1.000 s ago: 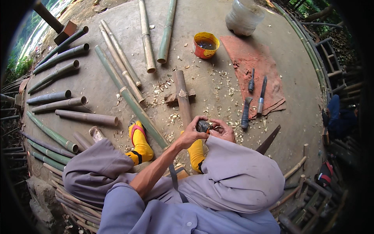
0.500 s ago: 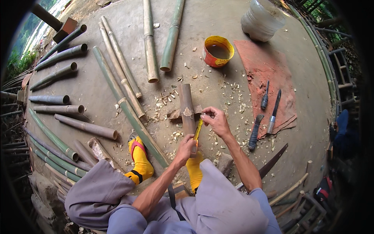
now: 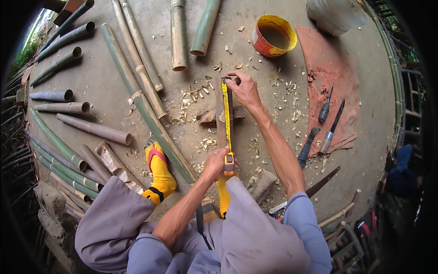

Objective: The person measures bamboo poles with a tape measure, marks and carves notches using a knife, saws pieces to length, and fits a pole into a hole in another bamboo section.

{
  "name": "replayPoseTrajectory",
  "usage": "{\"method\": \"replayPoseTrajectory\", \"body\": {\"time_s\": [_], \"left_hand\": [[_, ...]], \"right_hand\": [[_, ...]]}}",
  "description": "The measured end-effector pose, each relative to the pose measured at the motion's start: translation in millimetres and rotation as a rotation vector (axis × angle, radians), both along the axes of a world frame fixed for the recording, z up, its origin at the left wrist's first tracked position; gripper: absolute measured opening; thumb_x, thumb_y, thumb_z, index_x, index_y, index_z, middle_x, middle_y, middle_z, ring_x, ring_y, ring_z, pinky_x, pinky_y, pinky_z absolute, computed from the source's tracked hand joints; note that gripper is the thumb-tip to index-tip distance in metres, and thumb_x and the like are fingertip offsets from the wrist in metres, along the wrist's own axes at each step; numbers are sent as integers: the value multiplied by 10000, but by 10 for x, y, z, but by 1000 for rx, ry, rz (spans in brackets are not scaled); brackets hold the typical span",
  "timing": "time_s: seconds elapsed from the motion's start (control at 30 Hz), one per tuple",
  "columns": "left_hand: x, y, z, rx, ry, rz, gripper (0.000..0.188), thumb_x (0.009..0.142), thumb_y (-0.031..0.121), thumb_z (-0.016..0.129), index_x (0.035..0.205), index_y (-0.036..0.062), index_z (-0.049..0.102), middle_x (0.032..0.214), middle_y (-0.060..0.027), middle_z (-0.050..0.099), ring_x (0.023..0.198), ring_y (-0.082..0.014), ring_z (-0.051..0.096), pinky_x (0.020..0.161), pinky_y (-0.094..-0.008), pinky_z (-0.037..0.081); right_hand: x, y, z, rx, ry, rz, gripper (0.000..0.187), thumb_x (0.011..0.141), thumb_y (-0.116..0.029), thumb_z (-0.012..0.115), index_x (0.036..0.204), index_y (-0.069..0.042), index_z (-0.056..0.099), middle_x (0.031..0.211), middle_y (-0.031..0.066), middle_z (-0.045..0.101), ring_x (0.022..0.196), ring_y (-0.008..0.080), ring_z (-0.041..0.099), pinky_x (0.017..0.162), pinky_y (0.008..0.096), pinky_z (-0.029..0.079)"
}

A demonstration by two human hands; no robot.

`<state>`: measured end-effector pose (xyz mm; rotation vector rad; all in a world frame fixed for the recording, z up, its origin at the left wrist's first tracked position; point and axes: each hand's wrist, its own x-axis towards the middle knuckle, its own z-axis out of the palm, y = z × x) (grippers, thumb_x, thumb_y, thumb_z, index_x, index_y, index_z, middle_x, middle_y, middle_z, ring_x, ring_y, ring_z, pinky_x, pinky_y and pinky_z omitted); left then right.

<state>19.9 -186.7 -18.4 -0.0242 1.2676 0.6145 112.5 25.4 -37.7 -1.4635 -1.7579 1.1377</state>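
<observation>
A yellow tape measure [image 3: 229,163] with an orange and dark case sits in my left hand [image 3: 216,163], near my right foot. Its yellow blade runs straight away from me along a short brown bamboo piece [image 3: 220,102]. At the far end of that piece, my right hand [image 3: 244,89] pinches the tip of the blade. The bamboo lies across a rough wooden block [image 3: 207,117] on the ground. Pale wood chips [image 3: 200,93] are scattered around it.
Green bamboo poles [image 3: 150,118] lie to the left and ahead. A red and yellow tub [image 3: 273,37] of brownish liquid stands at the far right. On a red cloth [image 3: 335,68] rest a knife [image 3: 333,125] and an awl-like tool [image 3: 325,105]. A saw [image 3: 321,182] lies near my right arm.
My right hand has moved away from me, drawing out the tape's blade along the bamboo. My left hand keeps the case at the near end. The whole view has shifted slightly.
</observation>
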Motion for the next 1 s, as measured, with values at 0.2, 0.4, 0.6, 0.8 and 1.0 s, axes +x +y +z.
{"method": "replayPoseTrajectory", "body": {"time_s": [0.2, 0.4, 0.6, 0.8, 1.0], "left_hand": [[-30, 59, 44, -35, 34, 35, 318, 920, 264, 513, 877, -46, 568, 728, -161, 643, 579, -252, 660, 494, -324, 543], [-80, 47, -46, -38, 13, -11, 325, 917, 255, 519, 868, -61, 576, 726, -158, 641, 577, -253, 659, 505, -329, 555], [-103, 49, -55, -47, -15, -17, 315, 920, 246, 518, 875, -60, 576, 732, -150, 639, 576, -247, 657, 515, -327, 562], [-121, 38, -62, -19, -13, -31, 285, 924, 231, 520, 892, -47, 573, 746, -140, 637, 587, -237, 656, 521, -329, 563], [-103, 36, -53, -14, -8, -35, 300, 926, 244, 512, 889, -48, 570, 740, -141, 635, 583, -236, 653, 528, -327, 562]], "right_hand": [[1051, -779, 11, 82, -96, -506, 237, 833, -99, 607, 1051, -6, 622, 660, 21, 537, 588, 106, 496, 538, 279, 431], [2252, -1737, -67, 1, -677, -648, 389, 824, -111, 597, 1199, -41, 521, 1049, 161, 522, 924, 289, 530, 789, 418, 431], [2550, -2125, -300, -25, -879, -622, 543, 766, -162, 649, 1262, -41, 465, 1099, 202, 493, 1015, 363, 473, 859, 463, 380], [2606, -2030, -428, -28, -869, -623, 554, 745, -122, 632, 1259, -17, 454, 1103, 219, 489, 999, 366, 476, 857, 446, 384], [2643, -2030, -453, -12, -842, -645, 550, 735, -104, 624, 1253, -24, 457, 1096, 224, 484, 996, 368, 477, 860, 433, 381]]}}
